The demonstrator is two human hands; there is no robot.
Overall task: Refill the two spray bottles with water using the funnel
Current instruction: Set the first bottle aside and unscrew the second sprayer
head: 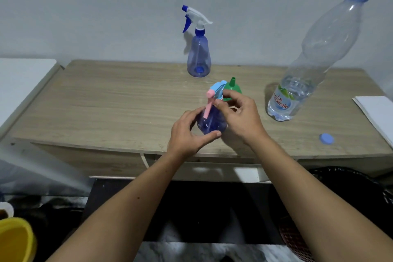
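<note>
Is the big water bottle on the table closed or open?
Open. The water bottle stands upright with no cap on its neck; a blue cap lies on the table.

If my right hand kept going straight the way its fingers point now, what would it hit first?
The right hand points up-left at the pink-and-blue spray head, which its fingers already pinch; the green funnel sits just behind, depth unclear.

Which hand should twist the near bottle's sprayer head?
Probably the right hand: its fingers already pinch the collar under the pink-and-blue sprayer head, while the left hand grips the near spray bottle body, steadying it.
</note>
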